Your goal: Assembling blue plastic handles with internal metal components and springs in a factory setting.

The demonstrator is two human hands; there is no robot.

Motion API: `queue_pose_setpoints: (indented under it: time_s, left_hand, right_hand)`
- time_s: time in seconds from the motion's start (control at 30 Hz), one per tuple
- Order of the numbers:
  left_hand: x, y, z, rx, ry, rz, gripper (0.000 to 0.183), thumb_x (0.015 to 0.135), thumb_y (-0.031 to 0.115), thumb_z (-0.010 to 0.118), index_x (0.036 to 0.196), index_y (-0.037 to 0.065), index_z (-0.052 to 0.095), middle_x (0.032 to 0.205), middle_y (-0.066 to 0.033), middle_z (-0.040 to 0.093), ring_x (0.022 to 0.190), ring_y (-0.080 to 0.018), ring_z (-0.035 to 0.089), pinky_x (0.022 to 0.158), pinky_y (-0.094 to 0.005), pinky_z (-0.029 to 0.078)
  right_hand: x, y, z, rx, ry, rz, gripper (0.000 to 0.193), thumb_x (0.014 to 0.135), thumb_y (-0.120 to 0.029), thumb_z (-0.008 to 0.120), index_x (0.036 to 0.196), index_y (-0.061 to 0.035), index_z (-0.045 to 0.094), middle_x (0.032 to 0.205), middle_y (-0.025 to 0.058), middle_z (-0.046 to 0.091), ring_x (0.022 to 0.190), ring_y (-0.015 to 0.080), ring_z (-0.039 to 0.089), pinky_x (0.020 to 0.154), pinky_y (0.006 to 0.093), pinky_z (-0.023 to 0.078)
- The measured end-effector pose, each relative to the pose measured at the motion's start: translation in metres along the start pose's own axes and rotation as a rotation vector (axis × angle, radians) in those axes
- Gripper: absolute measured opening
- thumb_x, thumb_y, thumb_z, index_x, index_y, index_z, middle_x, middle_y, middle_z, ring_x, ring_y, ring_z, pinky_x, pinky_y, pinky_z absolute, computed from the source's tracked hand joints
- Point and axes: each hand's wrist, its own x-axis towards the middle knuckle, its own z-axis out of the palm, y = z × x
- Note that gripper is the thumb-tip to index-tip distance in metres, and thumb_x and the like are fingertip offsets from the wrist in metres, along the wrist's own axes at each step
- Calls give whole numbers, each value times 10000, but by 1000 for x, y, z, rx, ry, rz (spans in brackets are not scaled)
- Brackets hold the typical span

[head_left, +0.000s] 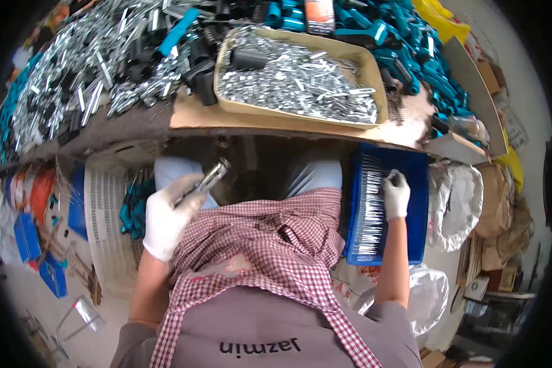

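My left hand [170, 214], in a white glove, is closed around a shiny metal piece [213, 175] that points up and to the right above my lap. Its exact kind I cannot make out. On the right, my gloved right hand [397, 195] is over a blue bin [416, 236], with its fingers curled together; what they hold, if anything, is hidden. Beside that hand, thin silver metal parts [369, 205] stand packed in a long row along the bin's left side.
On the bench ahead, a cream tray [300, 119] holds many small metal pieces. Loose metal strips [61, 80] pile up at left, teal tool housings [432, 67] at right. A white plastic basket [107, 227] with teal parts stands left of my legs; a silver-lined bag [457, 205] is right of the bin.
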Motion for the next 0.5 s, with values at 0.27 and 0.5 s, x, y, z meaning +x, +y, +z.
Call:
queue_pose_setpoints:
  time_s: [0.27, 0.5]
  left_hand:
    - [3, -14, 15, 155, 7, 312, 627, 783, 247, 782, 1304, -33, 571, 1052, -111, 658, 906, -155, 624, 827, -282, 511]
    - [-17, 8, -8, -110, 165, 305, 556, 828, 249, 806, 1248, -54, 606, 976, -90, 688, 868, -125, 622, 801, -269, 517]
  right_hand:
    - [-124, -195, 134, 1220, -802, 253, 356, 853, -112, 713, 1156, -6, 558, 1048, 161, 667, 905, 257, 689, 854, 402, 564]
    - [-141, -239, 156, 1149, -1138, 294, 368, 889, -75, 722, 1193, 58, 564, 1098, 184, 677, 994, 258, 705, 875, 342, 595]
